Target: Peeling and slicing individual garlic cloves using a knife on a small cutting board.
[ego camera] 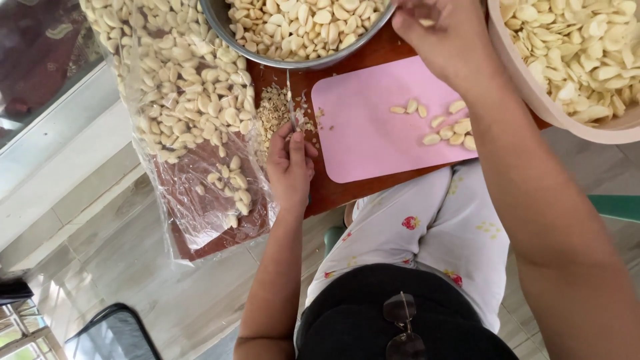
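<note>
Where knife-holding left hand (290,167) rests, clear bag (193,120)

A thin knife (291,100) points up along the pink board's (373,127) left edge. Pale peeled garlic cloves (443,127) lie loose near the board's right edge

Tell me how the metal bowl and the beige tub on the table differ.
The metal bowl is shiny grey steel at top centre; the beige tub is matte plastic at the right edge. The bowl holds whole peeled garlic cloves; the tub holds flatter, cut ones. The right hand reaches over the bowl, not the tub. Both are cropped by the frame and well filled with pale garlic.
</note>
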